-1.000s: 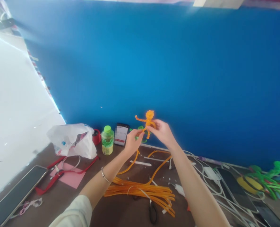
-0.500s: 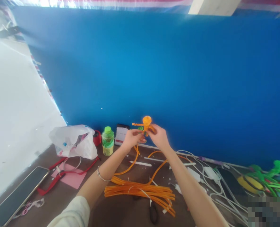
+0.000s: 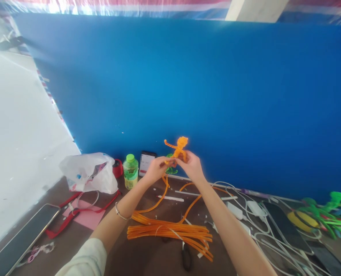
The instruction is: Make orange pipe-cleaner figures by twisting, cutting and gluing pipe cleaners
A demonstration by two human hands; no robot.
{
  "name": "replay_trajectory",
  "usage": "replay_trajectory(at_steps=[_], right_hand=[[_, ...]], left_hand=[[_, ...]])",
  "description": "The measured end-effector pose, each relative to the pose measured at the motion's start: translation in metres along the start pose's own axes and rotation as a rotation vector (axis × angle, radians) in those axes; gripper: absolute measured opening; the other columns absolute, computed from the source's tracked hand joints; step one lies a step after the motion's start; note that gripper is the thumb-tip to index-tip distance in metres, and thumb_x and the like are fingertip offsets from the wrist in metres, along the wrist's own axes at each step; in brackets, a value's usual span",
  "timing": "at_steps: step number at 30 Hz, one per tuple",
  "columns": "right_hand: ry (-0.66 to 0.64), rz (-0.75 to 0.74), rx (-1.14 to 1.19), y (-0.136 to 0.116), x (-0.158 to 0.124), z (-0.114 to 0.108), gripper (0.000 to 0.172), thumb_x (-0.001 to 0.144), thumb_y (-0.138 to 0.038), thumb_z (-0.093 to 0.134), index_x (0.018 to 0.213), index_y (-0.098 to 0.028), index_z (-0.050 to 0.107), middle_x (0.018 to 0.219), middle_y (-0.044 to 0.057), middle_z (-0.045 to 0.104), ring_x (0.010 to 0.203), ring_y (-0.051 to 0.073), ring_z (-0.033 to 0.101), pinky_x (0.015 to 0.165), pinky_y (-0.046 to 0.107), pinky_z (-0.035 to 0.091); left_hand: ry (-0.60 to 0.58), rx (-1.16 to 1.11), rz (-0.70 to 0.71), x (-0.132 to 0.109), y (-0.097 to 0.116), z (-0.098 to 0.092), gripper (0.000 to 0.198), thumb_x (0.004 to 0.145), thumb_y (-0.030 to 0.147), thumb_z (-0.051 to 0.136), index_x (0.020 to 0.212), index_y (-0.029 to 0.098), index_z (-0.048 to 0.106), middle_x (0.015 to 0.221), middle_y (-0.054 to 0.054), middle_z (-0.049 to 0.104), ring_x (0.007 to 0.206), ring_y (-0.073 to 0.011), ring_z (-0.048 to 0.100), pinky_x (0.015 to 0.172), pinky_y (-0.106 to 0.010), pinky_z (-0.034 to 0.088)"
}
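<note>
An orange pipe-cleaner figure (image 3: 182, 142) with a round head and twisted limbs is held up before the blue wall. My left hand (image 3: 158, 168) pinches it low on its left side, fingers closed. On the other side my right hand (image 3: 191, 165) is closed around its lower part, so some of the figure is hidden. Partly behind my fingers is a green pipe-cleaner piece (image 3: 172, 169); whether it is joined to the figure I cannot tell. Below my wrists lies a bundle of orange pipe cleaners (image 3: 170, 232), with scissors (image 3: 186, 257) under its near edge.
To the left are a white plastic bag (image 3: 88, 172), a green-capped bottle (image 3: 130, 171), a propped phone (image 3: 146, 163) and a large phone (image 3: 23, 238). White cables (image 3: 256, 226) tangle at the right, near green pipe-cleaner pieces (image 3: 335, 214). A blue wall (image 3: 170, 76) rises behind.
The figure has turned and tilted in my hands, with its head shifted slightly right and its free arm now bent upward at the tip. More of the green piece shows.
</note>
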State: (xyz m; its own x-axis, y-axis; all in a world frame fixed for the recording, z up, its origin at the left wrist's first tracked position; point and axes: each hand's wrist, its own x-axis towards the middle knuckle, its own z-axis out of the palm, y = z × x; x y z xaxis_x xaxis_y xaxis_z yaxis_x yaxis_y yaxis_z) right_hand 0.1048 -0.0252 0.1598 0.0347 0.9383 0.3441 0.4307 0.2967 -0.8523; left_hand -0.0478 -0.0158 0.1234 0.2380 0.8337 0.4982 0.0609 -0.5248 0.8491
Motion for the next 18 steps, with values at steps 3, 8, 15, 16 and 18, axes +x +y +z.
replay_trajectory(at_steps=[3,8,15,16,18], right_hand=[[0.011,0.047,0.007,0.002,0.002,0.001,0.031,0.065,-0.034,0.064,0.089,-0.014,0.063,0.088,0.007,0.068,0.082,0.021,0.063,0.074,0.034,0.049],[0.086,0.015,-0.095,0.009,0.008,0.007,0.02,0.067,-0.032,0.06,0.075,-0.014,0.063,0.077,0.005,0.068,0.072,0.02,0.062,0.067,0.031,0.047],[0.197,-0.095,-0.389,0.016,0.012,0.019,0.017,0.076,-0.03,0.051,0.073,-0.017,0.06,0.076,0.006,0.067,0.068,0.019,0.059,0.065,0.029,0.042],[0.2,-0.102,-0.415,0.018,0.013,0.02,0.017,0.076,-0.029,0.049,0.072,-0.017,0.06,0.076,0.006,0.067,0.068,0.019,0.059,0.064,0.029,0.042],[0.196,-0.107,-0.459,0.023,0.014,0.023,0.018,0.078,-0.026,0.046,0.072,-0.017,0.06,0.076,0.007,0.067,0.068,0.019,0.058,0.063,0.029,0.041]], left_hand=[[0.048,0.027,0.024,0.003,-0.008,-0.002,0.02,0.076,0.028,0.056,0.089,0.018,0.068,0.092,-0.008,0.068,0.083,-0.0171,0.063,0.071,-0.027,0.05],[0.142,-0.01,-0.083,0.005,-0.019,-0.004,0.024,0.072,0.031,0.061,0.088,0.014,0.066,0.091,-0.01,0.067,0.077,-0.0167,0.063,0.066,-0.025,0.05],[0.27,0.093,-0.073,0.011,-0.034,0.0,0.02,0.073,0.026,0.057,0.089,0.014,0.062,0.085,-0.007,0.067,0.073,-0.0149,0.063,0.066,-0.025,0.05],[0.282,0.139,-0.059,0.012,-0.035,0.0,0.019,0.074,0.024,0.056,0.09,0.015,0.062,0.085,-0.007,0.067,0.073,-0.0144,0.063,0.066,-0.025,0.05],[0.302,0.249,-0.026,0.013,-0.037,0.001,0.017,0.075,0.021,0.054,0.09,0.016,0.062,0.086,-0.006,0.066,0.073,-0.0134,0.062,0.066,-0.025,0.05]])
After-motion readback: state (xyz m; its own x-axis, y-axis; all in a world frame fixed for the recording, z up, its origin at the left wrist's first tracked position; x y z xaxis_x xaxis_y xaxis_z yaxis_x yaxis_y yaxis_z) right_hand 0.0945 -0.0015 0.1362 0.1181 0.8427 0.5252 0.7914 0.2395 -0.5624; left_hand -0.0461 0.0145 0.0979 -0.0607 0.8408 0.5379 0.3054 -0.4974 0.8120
